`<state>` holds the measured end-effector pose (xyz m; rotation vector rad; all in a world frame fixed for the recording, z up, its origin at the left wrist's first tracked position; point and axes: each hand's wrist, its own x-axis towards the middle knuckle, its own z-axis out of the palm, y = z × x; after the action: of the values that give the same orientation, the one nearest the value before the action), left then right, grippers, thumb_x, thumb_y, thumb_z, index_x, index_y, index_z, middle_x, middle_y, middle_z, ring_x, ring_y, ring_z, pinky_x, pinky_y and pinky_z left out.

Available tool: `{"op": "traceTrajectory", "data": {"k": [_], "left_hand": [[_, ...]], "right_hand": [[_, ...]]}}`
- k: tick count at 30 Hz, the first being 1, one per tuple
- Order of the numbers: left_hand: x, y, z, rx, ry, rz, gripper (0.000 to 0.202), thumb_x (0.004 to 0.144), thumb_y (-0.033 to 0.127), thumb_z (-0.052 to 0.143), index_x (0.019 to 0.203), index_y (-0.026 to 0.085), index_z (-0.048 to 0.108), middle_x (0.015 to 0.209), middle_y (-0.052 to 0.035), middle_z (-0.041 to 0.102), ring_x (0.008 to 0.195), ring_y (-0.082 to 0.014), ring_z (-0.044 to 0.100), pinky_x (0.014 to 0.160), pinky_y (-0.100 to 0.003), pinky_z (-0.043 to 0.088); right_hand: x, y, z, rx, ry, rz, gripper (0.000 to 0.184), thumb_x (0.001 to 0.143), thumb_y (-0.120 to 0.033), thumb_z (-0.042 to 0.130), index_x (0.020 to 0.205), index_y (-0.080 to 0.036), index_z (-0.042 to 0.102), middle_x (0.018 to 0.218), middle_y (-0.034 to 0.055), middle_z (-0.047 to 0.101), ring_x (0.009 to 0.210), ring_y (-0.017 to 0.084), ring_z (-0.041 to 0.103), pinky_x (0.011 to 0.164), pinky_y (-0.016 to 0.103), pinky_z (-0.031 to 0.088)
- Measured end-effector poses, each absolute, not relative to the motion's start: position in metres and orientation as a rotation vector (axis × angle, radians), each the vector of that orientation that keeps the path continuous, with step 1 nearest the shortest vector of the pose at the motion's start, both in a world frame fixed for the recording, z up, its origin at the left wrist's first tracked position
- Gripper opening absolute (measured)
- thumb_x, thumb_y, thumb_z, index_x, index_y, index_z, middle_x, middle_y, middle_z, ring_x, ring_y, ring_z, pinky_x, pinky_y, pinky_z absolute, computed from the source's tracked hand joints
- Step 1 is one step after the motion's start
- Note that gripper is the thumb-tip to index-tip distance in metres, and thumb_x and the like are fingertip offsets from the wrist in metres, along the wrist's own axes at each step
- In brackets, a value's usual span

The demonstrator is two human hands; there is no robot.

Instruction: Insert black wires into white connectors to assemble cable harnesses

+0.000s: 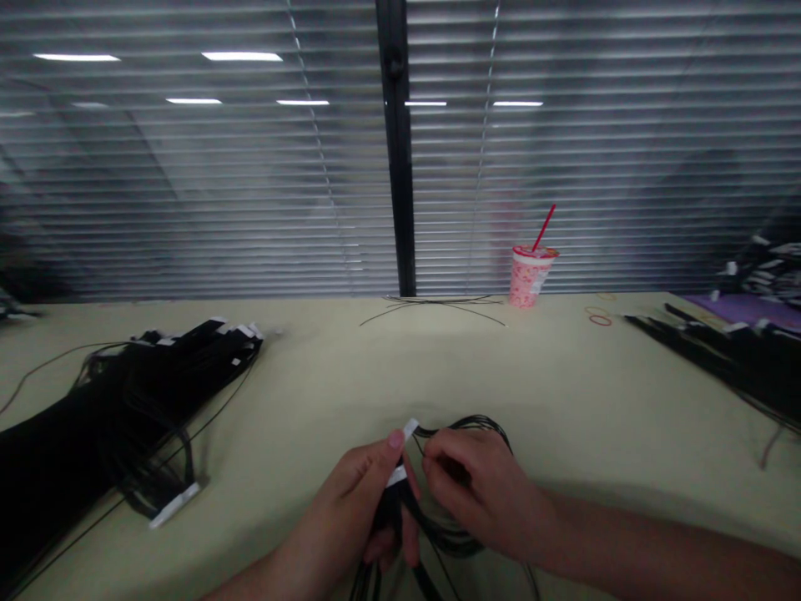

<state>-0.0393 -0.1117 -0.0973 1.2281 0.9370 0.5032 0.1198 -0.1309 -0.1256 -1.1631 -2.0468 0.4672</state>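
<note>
Low in the middle of the view, both of my hands work on a bundle of thin black cables [466,427] that loops out beyond my fingers. My left hand [360,501] is closed around the bundle, its thumb pressing on a white label strip [405,451] wrapped on it. My right hand [479,492] is curled with fingertips pinched at the same strip and the cable loop right beside it.
A big pile of bundled black cables with white labels [118,409] lies at left. More black bundles [726,355] lie at right by a purple sheet [738,307]. A pink cup with a red straw [529,274], loose black wires [438,307] and rubber bands [599,317] sit near the window blinds.
</note>
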Motion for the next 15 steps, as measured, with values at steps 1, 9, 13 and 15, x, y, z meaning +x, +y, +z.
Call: {"op": "traceTrajectory", "data": {"k": [1,9,13,15], "left_hand": [[-0.0386,-0.1116,-0.0973,1.245,0.947,0.504,0.045,0.084,0.047,0.031,0.063,0.016,0.054,0.037,-0.0012,0.054,0.028,-0.0052,0.03,0.031,-0.016,0.024],[-0.0372,-0.113,-0.094,1.269,0.957,0.475,0.047,0.084,0.049,0.03,0.063,0.015,0.054,0.039,-0.0007,0.055,0.029,-0.005,0.03,0.032,-0.016,0.026],[-0.0364,-0.1141,-0.0928,1.301,0.987,0.459,0.044,0.083,0.049,0.032,0.063,0.016,0.053,0.039,-0.0002,0.055,0.029,-0.0049,0.031,0.032,-0.015,0.025],[-0.0355,-0.1141,-0.0934,1.322,1.018,0.441,0.043,0.083,0.049,0.032,0.063,0.016,0.052,0.036,0.0004,0.052,0.028,-0.0053,0.031,0.031,-0.015,0.023]], "right_hand": [[0.1197,-0.1316,-0.1257,-1.159,-2.048,0.472,0.013,0.079,-0.016,0.041,0.066,-0.017,0.044,0.056,-0.0041,0.043,0.051,0.006,0.036,0.051,0.019,0.027],[0.117,-0.1307,-0.1242,-1.155,-2.016,0.432,0.017,0.081,-0.021,0.042,0.066,-0.017,0.046,0.055,-0.0044,0.043,0.051,0.006,0.038,0.052,0.019,0.027],[0.1167,-0.1303,-0.1248,-1.179,-2.004,0.392,0.019,0.084,-0.021,0.039,0.066,-0.017,0.044,0.055,-0.0045,0.041,0.051,0.006,0.038,0.053,0.019,0.027],[0.116,-0.132,-0.1253,-1.206,-1.993,0.377,0.019,0.083,-0.02,0.039,0.064,-0.017,0.041,0.055,-0.0047,0.04,0.05,0.006,0.036,0.052,0.019,0.026]]}}
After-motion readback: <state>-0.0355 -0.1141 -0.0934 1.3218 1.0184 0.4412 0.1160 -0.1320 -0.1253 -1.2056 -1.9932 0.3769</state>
